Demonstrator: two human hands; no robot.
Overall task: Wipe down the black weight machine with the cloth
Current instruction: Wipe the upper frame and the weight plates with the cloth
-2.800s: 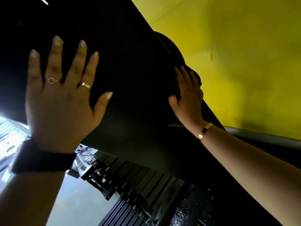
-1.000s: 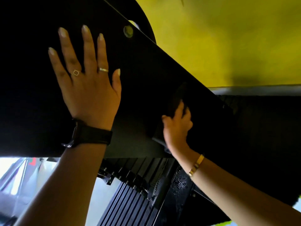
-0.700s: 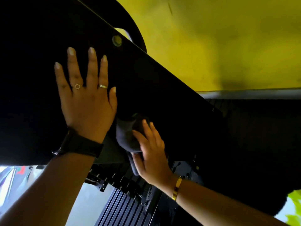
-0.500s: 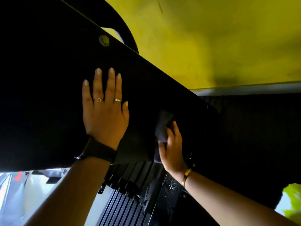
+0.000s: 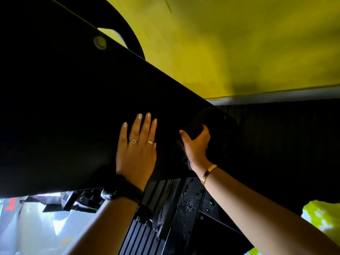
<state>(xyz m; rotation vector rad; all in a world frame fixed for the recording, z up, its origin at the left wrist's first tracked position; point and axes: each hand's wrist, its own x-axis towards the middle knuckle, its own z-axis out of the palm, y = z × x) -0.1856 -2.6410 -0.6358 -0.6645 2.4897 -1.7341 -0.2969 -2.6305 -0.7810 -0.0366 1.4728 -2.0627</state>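
A wide black panel of the weight machine (image 5: 64, 116) fills the upper left of the view and slopes down to the right. My left hand (image 5: 137, 153) lies flat on it with straight fingers, near its lower edge. Just to the right, my right hand (image 5: 196, 144) grips a dark cloth (image 5: 193, 128) and presses it against the panel close to its right end. Most of the cloth is hidden by my fingers and the darkness.
Below the panel stand black weight plates (image 5: 145, 234) and a wet black frame part (image 5: 191, 201) with water drops. A yellow wall (image 5: 239, 43) rises behind. A bolt (image 5: 99, 42) sits near the panel's top edge. Bright floor shows at lower left.
My left hand has slid down and right along the panel. My right hand has moved right with the cloth and closed its fingers around it.
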